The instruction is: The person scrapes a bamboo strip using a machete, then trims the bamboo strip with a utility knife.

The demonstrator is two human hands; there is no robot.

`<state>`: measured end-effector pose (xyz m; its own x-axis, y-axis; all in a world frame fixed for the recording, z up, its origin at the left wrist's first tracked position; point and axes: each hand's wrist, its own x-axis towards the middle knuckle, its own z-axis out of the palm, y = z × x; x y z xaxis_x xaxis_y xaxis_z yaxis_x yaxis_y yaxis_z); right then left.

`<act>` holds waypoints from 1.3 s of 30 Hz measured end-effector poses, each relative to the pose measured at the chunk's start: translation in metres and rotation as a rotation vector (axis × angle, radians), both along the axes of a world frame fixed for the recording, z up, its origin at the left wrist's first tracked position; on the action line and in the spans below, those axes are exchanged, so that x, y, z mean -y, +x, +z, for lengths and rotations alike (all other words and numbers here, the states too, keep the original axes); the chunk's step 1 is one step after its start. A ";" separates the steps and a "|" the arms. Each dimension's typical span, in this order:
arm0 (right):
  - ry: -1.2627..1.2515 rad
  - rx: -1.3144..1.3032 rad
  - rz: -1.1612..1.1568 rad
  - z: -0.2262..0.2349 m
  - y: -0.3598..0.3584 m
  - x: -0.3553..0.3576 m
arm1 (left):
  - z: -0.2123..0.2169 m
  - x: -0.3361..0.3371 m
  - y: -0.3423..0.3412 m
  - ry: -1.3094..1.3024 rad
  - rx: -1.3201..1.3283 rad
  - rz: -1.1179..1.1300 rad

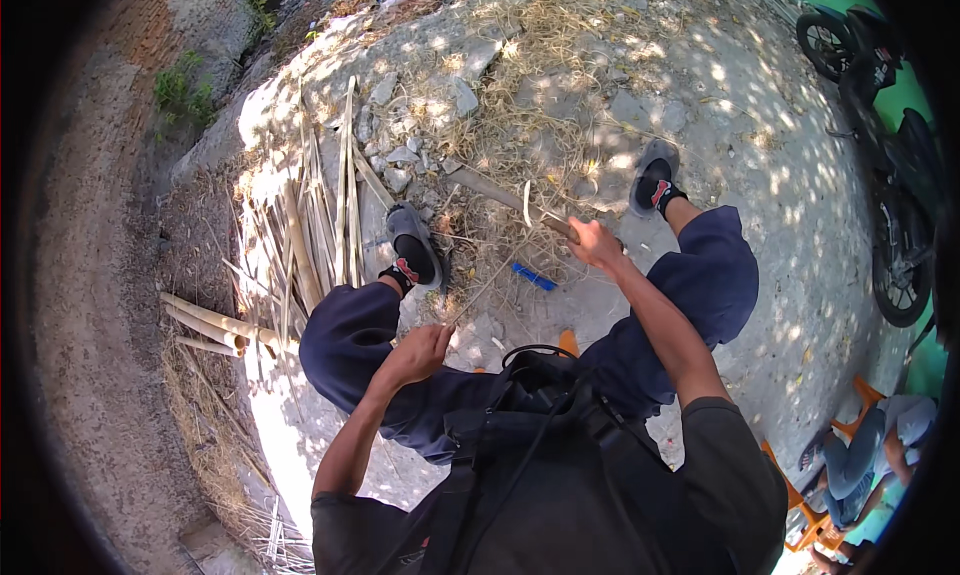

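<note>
My right hand [595, 243] is closed around the handle of a long machete [490, 188], its blade pointing away and to the left above the ground. A pale curled shaving [527, 204] shows against the blade; whether it touches cannot be told. My left hand [418, 353] is closed in a pinch in front of my left thigh, on a thin bamboo strip [490, 285] that slants up toward the machete. The strip's far end is hard to make out. Between my feet lies a small blue object [534, 276] of unclear kind.
Split bamboo strips [345, 185] lie left of my left foot, with thicker bamboo poles [225, 325] beyond. Shavings [540, 105] and broken stones [400, 160] cover the ground ahead. Motorcycles [900, 225] stand at far right; a person [850, 465] sits on an orange chair [858, 405] at lower right.
</note>
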<state>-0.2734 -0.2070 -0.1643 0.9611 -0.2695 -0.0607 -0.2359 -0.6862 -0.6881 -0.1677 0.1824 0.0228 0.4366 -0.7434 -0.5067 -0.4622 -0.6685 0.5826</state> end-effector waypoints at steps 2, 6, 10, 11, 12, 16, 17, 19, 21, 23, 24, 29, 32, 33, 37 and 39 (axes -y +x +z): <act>-0.129 -0.049 0.025 -0.005 0.005 0.000 | 0.003 -0.008 0.002 -0.005 0.059 -0.024; -0.016 -0.049 -0.010 0.006 0.004 -0.019 | 0.024 -0.007 0.000 -0.004 0.060 0.030; -0.005 0.083 0.253 0.037 0.012 -0.069 | 0.005 -0.007 -0.001 -0.038 0.165 -0.073; -0.005 0.086 0.254 0.038 0.011 -0.075 | 0.007 -0.007 -0.002 -0.037 0.167 -0.071; -0.053 0.069 0.324 0.035 0.008 -0.083 | 0.009 -0.009 -0.004 -0.001 0.142 -0.056; -0.100 -0.043 0.061 -0.008 0.003 -0.013 | 0.051 -0.043 -0.009 0.063 0.004 0.047; -0.126 -0.064 -0.057 -0.029 0.003 0.009 | 0.054 -0.053 -0.007 0.067 -0.030 0.051; -0.146 -0.068 -0.060 -0.031 0.003 0.010 | 0.062 -0.062 -0.008 0.083 -0.018 0.064; -0.162 -0.091 -0.038 -0.034 0.011 0.008 | 0.072 -0.070 -0.003 0.064 0.014 0.060; -0.126 -0.118 -0.048 -0.036 0.010 0.005 | 0.080 -0.071 -0.004 0.042 0.059 0.074; -0.089 -0.141 -0.059 -0.032 0.013 0.003 | 0.083 -0.071 -0.004 0.020 0.108 0.089; -0.096 -0.128 -0.003 -0.014 0.011 -0.003 | 0.123 -0.071 -0.003 0.110 0.088 0.034; -0.097 -0.116 0.028 -0.021 0.014 0.000 | 0.135 -0.077 0.000 0.177 0.095 -0.015; -0.108 -0.095 0.044 -0.025 0.015 -0.002 | 0.139 -0.080 0.000 0.167 0.094 -0.014; -0.073 -0.047 0.010 -0.039 0.009 0.012 | 0.172 -0.092 -0.002 0.197 0.092 -0.025; -0.090 0.007 -0.149 -0.049 -0.001 0.033 | 0.192 -0.105 -0.004 0.237 0.089 -0.032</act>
<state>-0.2748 -0.2395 -0.2137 0.9104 -0.4132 -0.0230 -0.3350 -0.7032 -0.6271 -0.1715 0.2873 0.2150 0.4657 -0.6225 -0.6290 -0.5280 -0.7659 0.3669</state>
